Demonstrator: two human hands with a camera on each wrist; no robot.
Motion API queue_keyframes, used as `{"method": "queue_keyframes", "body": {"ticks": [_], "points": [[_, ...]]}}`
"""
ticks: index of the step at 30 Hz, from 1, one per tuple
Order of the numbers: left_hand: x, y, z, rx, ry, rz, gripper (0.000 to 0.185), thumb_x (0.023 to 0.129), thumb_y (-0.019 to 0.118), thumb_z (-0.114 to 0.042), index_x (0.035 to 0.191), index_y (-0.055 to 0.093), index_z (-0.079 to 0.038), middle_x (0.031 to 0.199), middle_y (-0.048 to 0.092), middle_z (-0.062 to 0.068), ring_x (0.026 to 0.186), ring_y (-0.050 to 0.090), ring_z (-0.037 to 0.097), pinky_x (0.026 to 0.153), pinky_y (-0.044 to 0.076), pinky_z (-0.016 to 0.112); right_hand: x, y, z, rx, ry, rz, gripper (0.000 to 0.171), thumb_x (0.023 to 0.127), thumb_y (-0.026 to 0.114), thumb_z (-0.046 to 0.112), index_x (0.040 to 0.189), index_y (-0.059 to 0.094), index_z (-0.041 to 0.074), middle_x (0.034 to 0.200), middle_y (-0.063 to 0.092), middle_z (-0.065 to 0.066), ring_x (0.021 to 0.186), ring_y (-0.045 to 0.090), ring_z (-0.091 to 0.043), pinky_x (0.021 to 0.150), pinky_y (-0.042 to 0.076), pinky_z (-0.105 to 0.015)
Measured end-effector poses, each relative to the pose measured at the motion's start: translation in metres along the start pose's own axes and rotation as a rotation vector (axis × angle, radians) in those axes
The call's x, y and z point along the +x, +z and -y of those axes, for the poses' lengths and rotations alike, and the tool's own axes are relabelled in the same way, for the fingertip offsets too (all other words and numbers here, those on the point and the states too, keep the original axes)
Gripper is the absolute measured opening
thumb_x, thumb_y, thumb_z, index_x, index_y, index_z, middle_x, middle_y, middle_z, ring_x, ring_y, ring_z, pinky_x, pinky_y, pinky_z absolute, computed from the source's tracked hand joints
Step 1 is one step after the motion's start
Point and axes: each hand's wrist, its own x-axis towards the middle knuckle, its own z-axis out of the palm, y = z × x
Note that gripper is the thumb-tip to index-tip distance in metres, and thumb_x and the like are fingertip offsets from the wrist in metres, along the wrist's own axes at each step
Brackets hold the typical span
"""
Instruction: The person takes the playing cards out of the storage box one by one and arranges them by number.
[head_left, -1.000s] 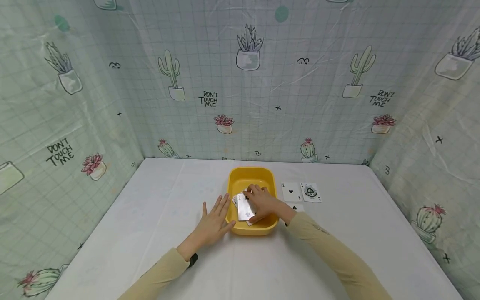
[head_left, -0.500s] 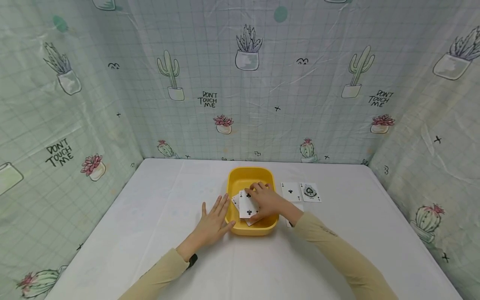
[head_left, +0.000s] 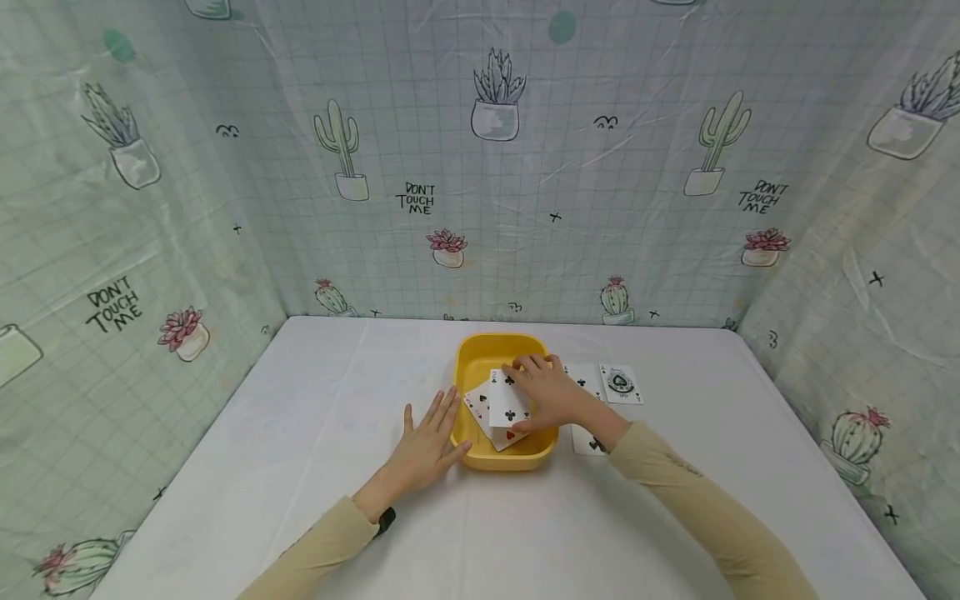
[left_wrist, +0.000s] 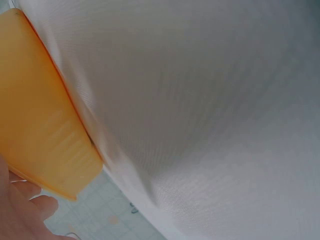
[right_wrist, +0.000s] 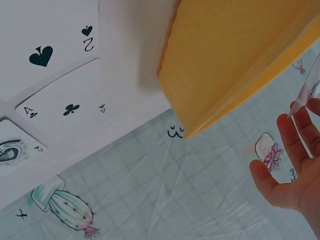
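Observation:
A yellow tray (head_left: 495,341) stands mid-table with several playing cards (head_left: 478,405) lying face up in it. My right hand (head_left: 534,398) is over the tray and pinches a clubs card (head_left: 508,400) between thumb and fingers, lifted off the others. In the right wrist view its fingers (right_wrist: 299,165) show beside the tray's wall (right_wrist: 235,60), with the card's edge (right_wrist: 310,88) above them. My left hand (head_left: 426,443) lies flat on the table, fingers straight against the tray's left side. In the left wrist view the tray (left_wrist: 40,125) fills the left.
Right of the tray, three cards lie face up on the white table (head_left: 300,433): an ace of clubs (head_left: 582,381), an ornate ace of spades (head_left: 621,383), and a two of spades (head_left: 587,440). Cactus-print curtains (head_left: 495,167) wall in the table's back and sides.
My right hand has raised the clubs card and carried it toward the tray's back right. Its forearm has swung right, uncovering the two of spades. The left hand has not moved.

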Motion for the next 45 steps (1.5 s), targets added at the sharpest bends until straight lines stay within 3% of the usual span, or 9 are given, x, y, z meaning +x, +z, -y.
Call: {"method": "queue_keyframes", "body": {"ticks": [6, 15, 32, 45], "points": [[0.000, -0.001, -0.001, -0.022, 0.008, 0.003, 0.074, 0.090, 0.036, -0.053, 0.144, 0.013, -0.008, 0.152, 0.007, 0.004, 0.140, 0.010, 0.025, 0.099, 0.004, 0.068, -0.014, -0.011, -0.009, -0.015, -0.012, -0.048, 0.091, 0.064, 0.067, 0.060, 0.135, 0.037, 0.012, 0.123, 0.042, -0.006, 0.112, 0.035, -0.024, 0.094, 0.028, -0.050], [0.000, -0.005, -0.002, -0.018, 0.010, 0.006, 0.074, 0.090, 0.036, -0.052, 0.144, 0.009, -0.010, 0.152, 0.007, 0.005, 0.139, 0.013, 0.026, 0.099, 0.006, 0.068, -0.036, -0.022, -0.023, 0.043, 0.013, -0.096, 0.089, 0.064, 0.071, 0.052, 0.135, 0.036, 0.011, 0.123, 0.040, -0.007, 0.112, 0.034, -0.025, 0.096, 0.026, -0.054], [-0.001, -0.005, -0.002, -0.007, -0.003, 0.016, 0.074, 0.090, 0.033, -0.055, 0.144, 0.013, -0.008, 0.152, 0.003, 0.001, 0.140, 0.010, 0.024, 0.099, 0.008, 0.067, -0.075, -0.020, -0.046, -0.022, 0.023, -0.168, 0.091, 0.061, 0.072, 0.053, 0.133, 0.039, 0.010, 0.119, 0.044, -0.008, 0.107, 0.037, -0.024, 0.089, 0.032, -0.054], [-0.003, -0.004, -0.001, 0.001, 0.004, 0.012, 0.075, 0.090, 0.030, -0.056, 0.144, 0.012, -0.008, 0.152, 0.003, 0.002, 0.139, 0.012, 0.025, 0.099, 0.009, 0.067, -0.103, -0.014, -0.065, -0.048, 0.060, -0.146, 0.091, 0.061, 0.072, 0.054, 0.133, 0.038, 0.010, 0.123, 0.042, -0.009, 0.109, 0.037, -0.026, 0.087, 0.032, -0.054]]}}
